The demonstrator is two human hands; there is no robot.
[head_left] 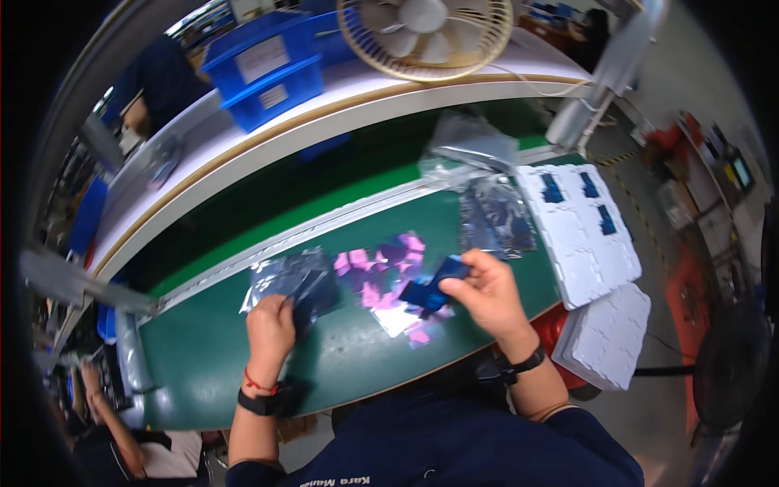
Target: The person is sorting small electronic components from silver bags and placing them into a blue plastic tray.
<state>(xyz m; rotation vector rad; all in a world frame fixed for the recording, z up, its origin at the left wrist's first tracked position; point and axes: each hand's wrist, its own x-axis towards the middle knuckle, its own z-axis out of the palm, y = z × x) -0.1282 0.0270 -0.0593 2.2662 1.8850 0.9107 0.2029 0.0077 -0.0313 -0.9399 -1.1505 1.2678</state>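
My left hand [272, 329] is closed at the near edge of a shiny grey plastic bag [296, 276], thumb and fingers pinched on it. My right hand [491, 296] holds a dark blue, flat, bent-shaped part [438, 284] between thumb and fingers. That part is raised above scattered pink and violet shiny film pieces [373, 272] on the green table [203, 357]. Its exact kind is blurred. To the right of the film pieces lies another grey plastic bag [495, 215]. A white moulded tray [572, 235] at the right carries several dark blue parts [552, 188].
A stack of white trays [604, 337] sits by the table's right edge, over something red [550, 329]. Clear plastic bags [471, 150] lie at the back. Above runs a shelf [341, 101] with blue bins [272, 77] and a fan [426, 32]. Another person's arm [114, 422] shows at lower left.
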